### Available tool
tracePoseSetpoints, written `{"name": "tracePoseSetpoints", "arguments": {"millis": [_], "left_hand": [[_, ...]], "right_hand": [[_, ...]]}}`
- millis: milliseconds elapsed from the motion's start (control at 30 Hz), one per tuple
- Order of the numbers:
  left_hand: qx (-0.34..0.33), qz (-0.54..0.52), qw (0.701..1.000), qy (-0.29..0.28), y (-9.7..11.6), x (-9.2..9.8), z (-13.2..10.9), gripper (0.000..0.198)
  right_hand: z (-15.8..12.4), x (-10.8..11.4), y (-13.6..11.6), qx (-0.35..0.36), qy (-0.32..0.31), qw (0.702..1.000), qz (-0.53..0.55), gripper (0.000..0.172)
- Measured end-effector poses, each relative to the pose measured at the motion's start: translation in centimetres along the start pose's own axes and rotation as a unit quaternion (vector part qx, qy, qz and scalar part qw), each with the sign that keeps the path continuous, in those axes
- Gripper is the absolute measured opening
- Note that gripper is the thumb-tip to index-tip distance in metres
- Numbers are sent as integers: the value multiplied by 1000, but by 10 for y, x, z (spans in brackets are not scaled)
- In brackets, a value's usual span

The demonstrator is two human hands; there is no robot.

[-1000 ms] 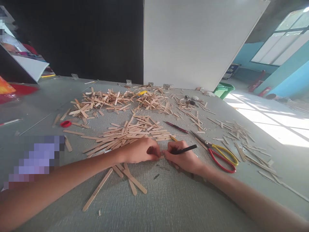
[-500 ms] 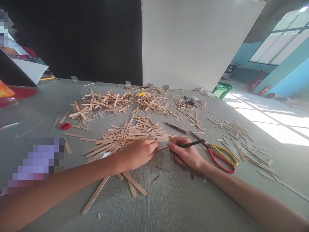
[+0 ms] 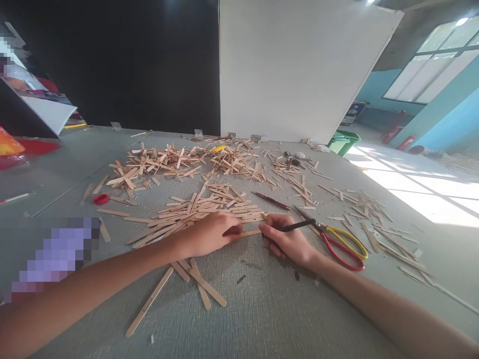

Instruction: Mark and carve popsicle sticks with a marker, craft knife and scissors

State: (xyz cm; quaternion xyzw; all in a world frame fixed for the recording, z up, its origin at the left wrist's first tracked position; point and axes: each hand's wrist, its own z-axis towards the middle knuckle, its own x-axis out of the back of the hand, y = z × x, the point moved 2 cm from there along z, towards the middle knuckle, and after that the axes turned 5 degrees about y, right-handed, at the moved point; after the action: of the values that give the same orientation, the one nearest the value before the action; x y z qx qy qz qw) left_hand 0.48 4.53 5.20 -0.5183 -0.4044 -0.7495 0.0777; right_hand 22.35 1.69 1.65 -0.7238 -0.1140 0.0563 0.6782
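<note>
My left hand [image 3: 219,233] is closed in a pinch on the left end of a wooden craft stick [image 3: 250,233], which lies nearly level just above or on the table. At the stick's right end is my right hand [image 3: 286,237], its fingers wrapped round a slim black pen [image 3: 297,225]. The pen's tip is hidden behind the fingers, and its back end slants up to the right. Beyond my hands spreads a pile of loose craft sticks [image 3: 202,207]. Several more sticks [image 3: 207,286] lie on the near side of my left wrist.
Scissors [image 3: 342,244] with red and yellow handles lie right of my right hand. A dark red pen [image 3: 272,200] rests beyond it. Further back are heaps of broken sticks [image 3: 160,159], a red ring [image 3: 101,199] and keys [image 3: 292,159], before an upright black-and-white panel [image 3: 299,70].
My left hand has shifted slightly left and up, showing more of the stick between my hands. My right hand stays almost in place with the pen.
</note>
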Motion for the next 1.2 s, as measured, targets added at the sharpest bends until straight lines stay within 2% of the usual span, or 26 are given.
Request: {"name": "tracePoseSetpoints", "arguments": {"millis": [300, 533, 833, 933, 1200], "left_hand": [[-25, -29, 999, -14, 3, -1, 1, 18], [-55, 32, 998, -15, 3, -7, -3, 21], [-14, -33, 998, -61, 2, 3, 3, 12], [-8, -50, 997, -56, 5, 2, 1, 14], [-21, -12, 998, -56, 9, 1, -1, 18]], "right_hand": [[0, 1, 2, 7, -5, 1000, 3, 46], [0, -1, 0, 7, 2, 1000, 10, 48], [-1, -1, 2, 9, -7, 1000, 10, 48], [-1, -1, 4, 22, -10, 1000, 8, 47], [-1, 0, 9, 35, -17, 999, 4, 43]]}}
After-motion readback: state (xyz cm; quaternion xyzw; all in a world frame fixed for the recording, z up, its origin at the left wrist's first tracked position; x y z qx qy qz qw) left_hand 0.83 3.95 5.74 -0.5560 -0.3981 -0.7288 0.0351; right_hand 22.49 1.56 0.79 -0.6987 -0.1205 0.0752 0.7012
